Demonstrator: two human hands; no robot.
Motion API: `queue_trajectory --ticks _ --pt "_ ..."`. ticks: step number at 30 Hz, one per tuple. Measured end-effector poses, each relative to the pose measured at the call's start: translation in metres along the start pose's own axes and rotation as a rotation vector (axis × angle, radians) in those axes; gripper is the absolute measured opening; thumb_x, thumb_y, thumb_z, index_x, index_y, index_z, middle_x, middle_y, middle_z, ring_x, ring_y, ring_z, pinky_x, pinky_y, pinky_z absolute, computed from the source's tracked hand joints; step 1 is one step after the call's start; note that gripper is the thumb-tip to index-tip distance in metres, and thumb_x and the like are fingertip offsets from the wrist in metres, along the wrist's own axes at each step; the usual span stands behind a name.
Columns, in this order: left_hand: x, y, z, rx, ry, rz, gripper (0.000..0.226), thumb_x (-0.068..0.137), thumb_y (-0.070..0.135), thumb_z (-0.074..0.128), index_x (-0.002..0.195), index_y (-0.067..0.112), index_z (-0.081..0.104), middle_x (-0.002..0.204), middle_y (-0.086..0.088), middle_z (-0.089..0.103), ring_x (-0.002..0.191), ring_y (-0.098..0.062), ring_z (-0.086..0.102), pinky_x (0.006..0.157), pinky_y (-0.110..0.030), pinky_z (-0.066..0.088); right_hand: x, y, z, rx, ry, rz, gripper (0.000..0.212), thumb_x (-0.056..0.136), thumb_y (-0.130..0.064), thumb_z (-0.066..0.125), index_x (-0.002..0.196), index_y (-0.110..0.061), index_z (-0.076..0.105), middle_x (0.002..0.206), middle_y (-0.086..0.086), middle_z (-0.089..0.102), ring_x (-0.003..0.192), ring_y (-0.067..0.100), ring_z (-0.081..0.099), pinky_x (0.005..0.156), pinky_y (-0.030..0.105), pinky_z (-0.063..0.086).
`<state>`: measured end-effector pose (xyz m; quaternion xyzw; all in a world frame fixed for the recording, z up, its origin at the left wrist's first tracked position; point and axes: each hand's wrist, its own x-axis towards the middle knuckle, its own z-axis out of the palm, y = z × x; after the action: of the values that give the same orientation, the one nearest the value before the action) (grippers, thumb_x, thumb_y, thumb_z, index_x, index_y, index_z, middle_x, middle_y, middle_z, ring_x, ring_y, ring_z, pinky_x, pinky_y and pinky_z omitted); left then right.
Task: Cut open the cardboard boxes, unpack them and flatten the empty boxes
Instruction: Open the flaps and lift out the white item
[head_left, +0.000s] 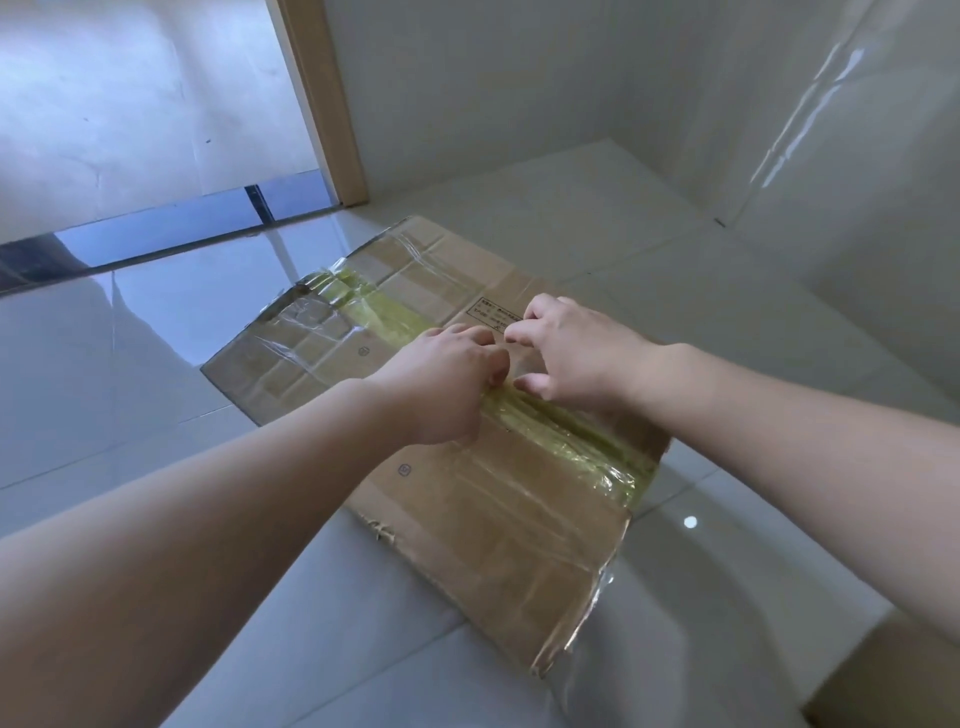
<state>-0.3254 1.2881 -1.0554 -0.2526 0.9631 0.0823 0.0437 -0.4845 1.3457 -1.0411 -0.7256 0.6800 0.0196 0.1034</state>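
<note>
Cardboard: we see one brown cardboard box (457, 415) lying low on the glossy tiled floor (156, 364), filling the middle of the head view and running from 11 o'clock down to 5 o'clock.
Tape: a yellowish tape strip (571, 436) follows the centre seam, with clear tape crossing the flaps around it; the seam looks sealed.
Left hand: our left hand (447, 384) comes in from 8 o'clock, fingers curled shut and pinching the tape at the seam.
Right hand: our right hand (571, 353) comes in from 3 o'clock, fingers bent and spread, tips pressing on the cardboard just beside the seam; it grips nothing that we can make out.
Hands together: both hands sit close at the middle of the box, nearly touching.
Tool: we see no knife or cutter, so we judge the step to be peeling or tearing the tape by hand.
Doing it well: we would keep the right hand bearing down next to the seam so the box does not slide on the slick floor, then pull the tape low and along the seam toward 5 o'clock rather than straight up, which should keep it from snapping.
Risk: layered clear tape may shred; we would re-pinch close to the cardboard if it does.
Surroundings: a second box corner (893, 675) shows at 5 o'clock; a wooden door frame (322, 104) stands at 12 o'clock.
</note>
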Motion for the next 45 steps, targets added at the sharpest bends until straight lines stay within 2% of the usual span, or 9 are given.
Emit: queue_trajectory --ticks 6,11,20,25,28,31,33,37,45 --pt "-0.011 0.011 -0.052 0.000 0.004 -0.091 0.016 0.075 0.010 0.048 0.079 0.025 0.052 0.079 0.007 0.057 0.076 -0.020 0.055 0.063 -0.033 0.047 0.000 0.004 -0.017 0.042 0.060 -0.032 0.043 0.087 -0.044 0.059 0.122 -0.018 0.056 0.126 0.006 0.044 0.115 0.024 0.045 0.093 0.035 0.043" --pt "-0.032 0.020 -0.099 0.074 -0.001 -0.216 0.020 0.078 0.014 0.043 0.064 0.026 0.046 0.069 0.007 0.054 0.066 -0.013 0.051 0.053 -0.025 0.040 0.001 -0.012 -0.038 0.085 0.148 -0.086 0.044 0.089 -0.045 0.058 0.126 -0.021 0.056 0.129 0.003 0.045 0.113 0.021 0.047 0.085 0.029 0.038" --pt "-0.104 -0.009 -0.083 0.115 -0.589 -0.340 0.027 0.079 0.020 0.054 0.104 0.016 0.062 0.100 -0.004 0.068 0.091 -0.027 0.064 0.078 -0.037 0.055 -0.045 -0.095 -0.017 0.008 0.001 -0.476 0.045 0.087 -0.056 0.051 0.113 -0.021 0.060 0.117 0.000 0.048 0.098 0.019 0.050 0.080 0.028 0.042" --pt "-0.118 -0.023 -0.039 0.102 -0.673 -0.271 0.052 0.075 0.030 0.074 0.120 0.020 0.050 0.115 -0.002 0.053 0.088 -0.023 0.058 0.073 -0.035 0.051 -0.053 -0.116 0.011 -0.081 -0.074 -0.571 0.044 0.087 -0.059 0.050 0.105 -0.019 0.056 0.113 0.001 0.048 0.093 0.019 0.046 0.074 0.028 0.034" --pt "-0.122 -0.024 -0.018 0.185 -0.569 -0.173 0.073 0.066 0.041 0.082 0.125 0.024 0.044 0.115 0.003 0.043 0.081 -0.016 0.048 0.061 -0.029 0.039 -0.051 -0.116 0.021 -0.076 -0.097 -0.554 0.043 0.088 -0.058 0.049 0.103 -0.019 0.055 0.113 0.002 0.048 0.095 0.020 0.047 0.078 0.030 0.037" --pt "-0.125 -0.025 -0.001 0.253 -0.432 -0.020 0.086 0.062 0.052 0.080 0.133 0.026 0.038 0.126 0.004 0.043 0.109 -0.018 0.045 0.086 -0.028 0.041 -0.046 -0.112 0.025 -0.073 -0.130 -0.507 0.044 0.089 -0.056 0.047 0.111 -0.018 0.056 0.115 0.002 0.048 0.093 0.020 0.050 0.077 0.029 0.041" --pt "-0.124 -0.024 0.010 0.275 -0.438 0.054 0.079 0.067 0.051 0.077 0.134 0.027 0.043 0.128 0.006 0.047 0.118 -0.019 0.042 0.100 -0.033 0.037 -0.042 -0.107 0.026 -0.036 -0.145 -0.441 0.039 0.093 -0.050 0.045 0.110 -0.017 0.056 0.116 0.002 0.049 0.088 0.022 0.054 0.074 0.029 0.041" --pt "-0.119 -0.022 0.024 0.236 -0.517 0.017 0.054 0.074 0.036 0.075 0.120 0.020 0.052 0.114 0.002 0.059 0.108 -0.023 0.054 0.094 -0.040 0.045 -0.028 -0.093 0.033 0.064 -0.230 -0.243 0.037 0.098 -0.043 0.039 0.111 -0.009 0.048 0.114 0.006 0.046 0.097 0.026 0.054 0.083 0.034 0.042" --pt "-0.117 -0.026 0.021 0.248 -0.562 0.037 0.066 0.074 0.035 0.075 0.131 0.022 0.045 0.124 0.002 0.055 0.116 -0.023 0.051 0.100 -0.039 0.039 -0.013 -0.080 0.024 -0.061 -0.345 -0.012 0.070 0.099 -0.051 0.029 0.145 0.002 0.019 0.156 0.022 0.001 0.146 0.031 0.002 0.116 0.037 0.010"
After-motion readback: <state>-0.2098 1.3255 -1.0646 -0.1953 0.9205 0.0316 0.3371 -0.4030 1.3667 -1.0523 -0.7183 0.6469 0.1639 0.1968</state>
